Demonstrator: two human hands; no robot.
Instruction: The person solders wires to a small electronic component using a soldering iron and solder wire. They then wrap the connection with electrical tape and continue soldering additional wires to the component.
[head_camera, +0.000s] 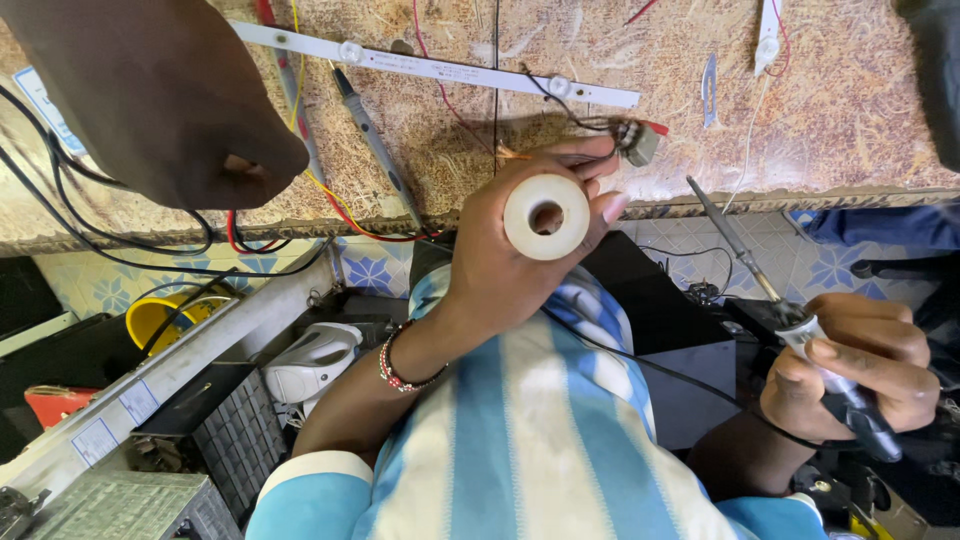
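Head view: your left hand (510, 255) pinches the tape roll (546, 216) above the bench (850, 110) edge, right hand (860, 365) fisted on the soldering iron (745, 250); keep its tip clear of tape and wires (330, 195).

Speckled brown counter (850, 110) across top. White light strip (440, 68) lies on it, slanting, with round lenses. Grey probe (372, 135) beside red and yellow wires (335, 200). Black cables (120, 225) hang over counter edge at left. Small blade (708, 88) and white clip with red wire (768, 35) at upper right. Below counter: blue-patterned tiles (375, 270), yellow bucket (160, 315), white iron (310, 365), long white strip housing (170, 370), grey grille box (235, 435), red box (55, 400).
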